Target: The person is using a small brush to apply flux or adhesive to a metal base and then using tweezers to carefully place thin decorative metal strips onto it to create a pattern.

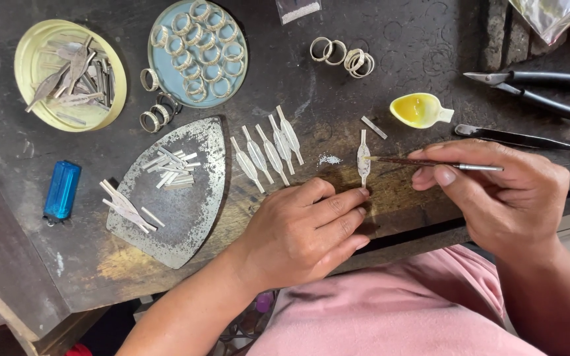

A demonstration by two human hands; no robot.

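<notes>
Head view, looking down on a dark, worn table [397, 39]. Left hand [301, 231] resting palm-down near the table's front edge, holding nothing, fingers stretched forward with a fingertip touching the lower end of a small leaf-shaped silver piece [363, 158] lying flat. Right hand [496, 191] pinched closed around a thin brush [430, 163], held nearly level, its tip touching the middle of that silver piece. Just left of the piece, a small patch of white powder [328, 159]; further left, a row of 5 similar silver pieces [268, 150] lying side by side at a slant. Above the brush, a small yellow spoon-shaped dish [420, 109] with a short metal strip [374, 127] beside it. To the right, black-handled pliers [536, 89] and tweezers [516, 138]. At the left, an iron-shaped metal plate [179, 211] carrying small silver strips, a blue lighter [61, 190], a yellow lid [34, 66] with metal scraps, and a blue lid [159, 72] filled with silver rings. More loose rings [343, 56] at the top centre. Pink clothing [404, 310] along the bottom.
</notes>
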